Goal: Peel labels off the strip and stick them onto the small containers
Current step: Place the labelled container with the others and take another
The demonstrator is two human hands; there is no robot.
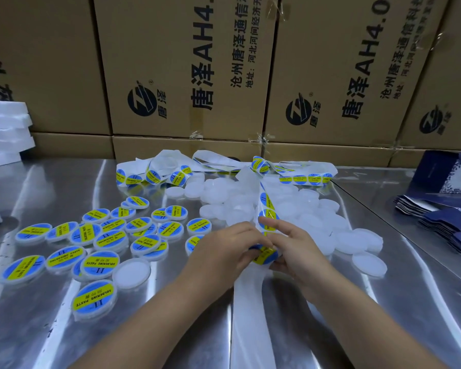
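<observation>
While left hand [225, 245] grips container [264, 256], strip [250, 304] underneath

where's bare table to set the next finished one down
Bare metal lies near-left, in front of the labelled containers, beside the left forearm; far-left, between the foam stack and the label strip; and near-right, beside the right forearm. Crowded: the centre, with labelled containers, the unlabelled pile and the strip.

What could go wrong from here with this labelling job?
The label may land crooked or creased on the container, since the left hand and right hand cover much of it. One unlabelled container lies among the labelled containers and might be missed. The loose strip could snag on a forearm.
</observation>
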